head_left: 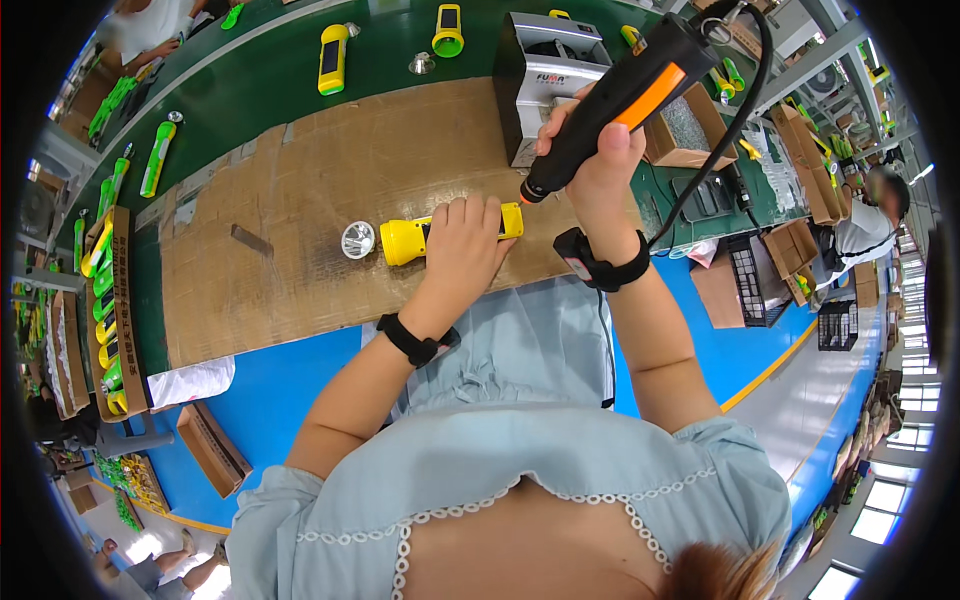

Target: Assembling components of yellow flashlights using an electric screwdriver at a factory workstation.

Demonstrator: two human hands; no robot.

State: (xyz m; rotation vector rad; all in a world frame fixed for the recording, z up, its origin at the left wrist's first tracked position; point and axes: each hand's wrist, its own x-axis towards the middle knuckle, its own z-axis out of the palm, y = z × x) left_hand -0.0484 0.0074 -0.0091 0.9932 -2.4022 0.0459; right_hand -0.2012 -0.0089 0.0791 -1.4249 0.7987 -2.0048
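A yellow flashlight body [402, 243] lies on the cardboard sheet [300, 170], its wide end to the left. Across its middle rests my left hand [465, 240], fingers wrapped over it and pressing it down. My right hand [600, 160] grips a black electric screwdriver [640, 70] with an orange stripe, tilted so that its tip meets or nearly meets the flashlight's right end. Whether a screw sits under the tip is too small to tell. Just left of the flashlight is a round silver reflector [358, 240] with wires or parts hidden.
Behind my right hand stands a grey-and-black machine [550, 75], beside a carton of small screws [690, 125]. A black cable [735, 130] hangs from the screwdriver. More flashlights [333, 60] lie along the green bench's far side. A long box of flashlights [122, 300] stands left; other people work nearby.
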